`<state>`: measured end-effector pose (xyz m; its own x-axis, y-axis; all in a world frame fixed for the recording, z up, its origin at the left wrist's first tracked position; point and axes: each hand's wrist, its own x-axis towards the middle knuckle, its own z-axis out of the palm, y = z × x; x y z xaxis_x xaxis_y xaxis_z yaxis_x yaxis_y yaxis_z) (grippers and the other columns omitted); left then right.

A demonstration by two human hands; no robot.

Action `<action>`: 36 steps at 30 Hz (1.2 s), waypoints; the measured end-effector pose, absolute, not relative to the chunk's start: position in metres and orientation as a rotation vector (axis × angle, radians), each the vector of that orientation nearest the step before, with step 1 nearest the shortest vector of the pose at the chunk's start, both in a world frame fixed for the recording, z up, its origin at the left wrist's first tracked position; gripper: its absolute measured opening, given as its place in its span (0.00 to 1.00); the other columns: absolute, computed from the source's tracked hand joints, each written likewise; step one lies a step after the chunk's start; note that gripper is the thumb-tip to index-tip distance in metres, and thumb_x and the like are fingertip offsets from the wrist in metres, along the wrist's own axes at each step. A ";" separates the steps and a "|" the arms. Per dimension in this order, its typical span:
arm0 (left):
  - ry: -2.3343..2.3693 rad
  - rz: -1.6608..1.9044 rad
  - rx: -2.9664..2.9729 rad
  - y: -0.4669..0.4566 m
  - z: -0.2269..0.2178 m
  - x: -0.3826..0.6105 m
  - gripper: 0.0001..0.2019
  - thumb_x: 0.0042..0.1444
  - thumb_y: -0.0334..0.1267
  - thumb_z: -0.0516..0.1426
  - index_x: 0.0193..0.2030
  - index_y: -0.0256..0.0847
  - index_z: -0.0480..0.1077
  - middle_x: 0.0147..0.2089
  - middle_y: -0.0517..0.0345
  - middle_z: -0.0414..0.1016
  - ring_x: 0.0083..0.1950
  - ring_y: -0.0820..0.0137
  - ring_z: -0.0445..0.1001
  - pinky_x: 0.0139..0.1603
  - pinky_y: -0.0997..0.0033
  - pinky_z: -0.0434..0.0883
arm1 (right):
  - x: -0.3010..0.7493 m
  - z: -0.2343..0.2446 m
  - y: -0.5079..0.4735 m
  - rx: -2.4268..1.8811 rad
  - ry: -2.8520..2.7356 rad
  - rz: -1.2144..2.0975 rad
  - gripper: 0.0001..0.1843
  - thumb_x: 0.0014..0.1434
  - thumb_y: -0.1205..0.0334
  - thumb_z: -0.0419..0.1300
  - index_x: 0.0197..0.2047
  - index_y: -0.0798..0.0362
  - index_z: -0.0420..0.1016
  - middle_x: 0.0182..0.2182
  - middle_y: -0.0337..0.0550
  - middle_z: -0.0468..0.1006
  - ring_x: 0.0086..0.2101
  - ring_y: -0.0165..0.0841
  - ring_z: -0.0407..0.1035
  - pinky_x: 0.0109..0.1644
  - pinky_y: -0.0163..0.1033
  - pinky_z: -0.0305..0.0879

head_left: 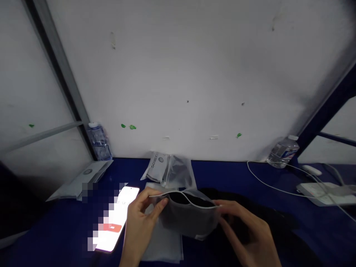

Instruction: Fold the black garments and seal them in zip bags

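Note:
Between my two hands is a translucent zip bag point(189, 219), its white-edged mouth gaping and something dark showing inside. My left hand point(144, 215) pinches the left end of the mouth between thumb and fingers. At the other end, my right hand point(244, 226) grips the right corner. Beneath the bag lies a flat stack of clear plastic bags point(164, 244) on the blue table. Dark fabric point(267, 211) spreads behind and under my right hand.
A lit phone point(119, 215) lies left of my left hand. Printed bags point(158, 167) rest by the wall, more packets point(89, 174) at left. Bottles stand at back left point(99, 142) and lean at back right point(282, 152). A white cable crosses to a power strip point(319, 193).

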<state>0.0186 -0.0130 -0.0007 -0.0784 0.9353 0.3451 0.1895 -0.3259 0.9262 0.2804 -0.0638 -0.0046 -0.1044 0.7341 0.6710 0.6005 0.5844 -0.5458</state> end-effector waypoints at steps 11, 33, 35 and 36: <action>1.383 1.691 1.310 -0.015 -0.004 0.008 0.10 0.49 0.45 0.67 0.32 0.42 0.76 0.32 0.60 0.78 0.37 0.66 0.78 0.43 0.72 0.75 | 0.313 -0.055 -0.059 -1.727 -1.887 -0.180 0.20 0.63 0.56 0.53 0.55 0.44 0.76 0.42 0.46 0.79 0.24 0.37 0.78 0.20 0.40 0.74; 1.305 1.534 1.369 -0.001 -0.020 0.021 0.10 0.51 0.46 0.66 0.32 0.42 0.75 0.39 0.56 0.79 0.39 0.64 0.79 0.39 0.71 0.75 | 0.300 -0.015 -0.038 -1.376 -1.888 0.195 0.16 0.68 0.60 0.55 0.57 0.45 0.72 0.49 0.46 0.80 0.47 0.39 0.76 0.50 0.44 0.74; 1.309 1.519 1.386 -0.001 -0.023 0.021 0.11 0.51 0.47 0.65 0.33 0.42 0.75 0.40 0.55 0.79 0.41 0.63 0.78 0.40 0.70 0.75 | 0.286 -0.022 -0.052 -1.366 -1.819 0.193 0.21 0.64 0.54 0.62 0.59 0.44 0.71 0.47 0.45 0.81 0.45 0.40 0.76 0.50 0.43 0.75; 1.312 1.518 1.401 -0.002 -0.025 0.022 0.11 0.52 0.47 0.65 0.33 0.42 0.75 0.41 0.55 0.79 0.42 0.63 0.78 0.41 0.70 0.75 | 0.281 -0.025 -0.055 -1.344 -1.783 0.193 0.21 0.61 0.53 0.64 0.57 0.45 0.73 0.44 0.44 0.82 0.42 0.39 0.77 0.46 0.41 0.76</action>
